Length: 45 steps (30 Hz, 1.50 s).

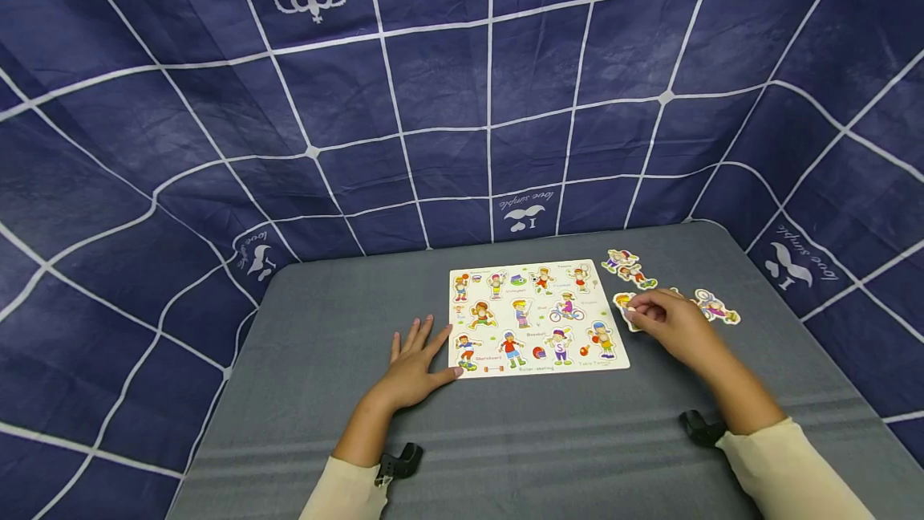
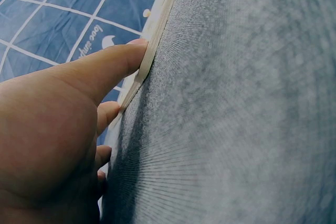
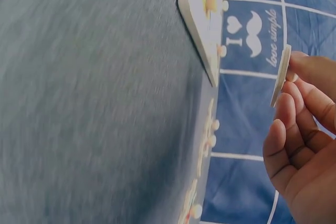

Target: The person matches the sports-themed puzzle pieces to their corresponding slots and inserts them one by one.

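Probably the thin cartoon-figure wooden piece [image 1: 626, 307], pinched loosely by the right hand [image 1: 667, 326], could slip, while the flat, spread left hand [image 1: 415, 367] steadied the white wooden puzzle board [image 1: 536, 318].

Head view overhead; wrist views table-level, close

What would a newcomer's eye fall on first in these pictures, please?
Probably the white puzzle board of cartoon sports figures, lying mid-table on the grey table. The left hand rests flat at its left edge, while the right hand pinches a loose puzzle piece to its right, among scattered pieces.
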### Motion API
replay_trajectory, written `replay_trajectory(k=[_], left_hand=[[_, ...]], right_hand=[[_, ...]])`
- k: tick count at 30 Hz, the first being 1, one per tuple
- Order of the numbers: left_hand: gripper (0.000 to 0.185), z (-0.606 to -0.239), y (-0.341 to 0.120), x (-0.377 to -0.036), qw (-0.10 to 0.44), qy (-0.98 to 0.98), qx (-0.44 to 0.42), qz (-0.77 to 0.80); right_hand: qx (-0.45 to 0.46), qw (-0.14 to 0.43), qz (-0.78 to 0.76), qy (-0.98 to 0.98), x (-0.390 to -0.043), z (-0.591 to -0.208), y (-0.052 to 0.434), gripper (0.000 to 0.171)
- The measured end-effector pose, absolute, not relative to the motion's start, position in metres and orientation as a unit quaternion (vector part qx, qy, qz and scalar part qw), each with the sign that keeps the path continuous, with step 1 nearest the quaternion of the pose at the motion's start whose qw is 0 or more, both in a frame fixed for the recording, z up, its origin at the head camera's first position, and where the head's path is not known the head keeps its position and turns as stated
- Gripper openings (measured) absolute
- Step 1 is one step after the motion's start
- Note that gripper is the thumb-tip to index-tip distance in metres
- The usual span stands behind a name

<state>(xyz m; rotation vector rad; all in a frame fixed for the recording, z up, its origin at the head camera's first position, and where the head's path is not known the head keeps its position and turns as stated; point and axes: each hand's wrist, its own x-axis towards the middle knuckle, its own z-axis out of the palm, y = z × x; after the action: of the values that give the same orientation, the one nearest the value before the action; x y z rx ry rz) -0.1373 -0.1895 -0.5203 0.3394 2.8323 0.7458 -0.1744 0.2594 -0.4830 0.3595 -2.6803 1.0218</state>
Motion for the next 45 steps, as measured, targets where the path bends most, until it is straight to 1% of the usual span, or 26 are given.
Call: replay_trajectory(k=[7, 21, 30, 38, 45], left_hand=[[0.080, -0.521, -0.190, -0.138, 0.097, 0.955, 0.115, 0.254], [0.080, -0.522, -0.190, -0.137, 0.100, 0.956, 0.115, 0.250], [0.081, -0.521, -0.189, -0.138, 0.100, 0.956, 0.115, 0.252], [0.081, -0.522, -0.190, -0.138, 0.100, 0.957, 0.115, 0.249], [0.081, -0.522, -0.190, -0.139, 0.101, 0.956, 0.116, 0.250]], right_hand=[[0.127, 0.122, 0.365, -0.914, -0.178, -0.483, 0.244, 0.009], [0.121, 0.063, 0.406, -0.904, -0.187, -0.483, 0.202, 0.011], [0.128, 0.053, 0.425, -0.894, -0.193, -0.486, 0.177, 0.011], [0.122, 0.018, 0.436, -0.891, -0.197, -0.489, 0.150, 0.009], [0.109, -0.023, 0.434, -0.894, -0.203, -0.492, 0.131, 0.011]])
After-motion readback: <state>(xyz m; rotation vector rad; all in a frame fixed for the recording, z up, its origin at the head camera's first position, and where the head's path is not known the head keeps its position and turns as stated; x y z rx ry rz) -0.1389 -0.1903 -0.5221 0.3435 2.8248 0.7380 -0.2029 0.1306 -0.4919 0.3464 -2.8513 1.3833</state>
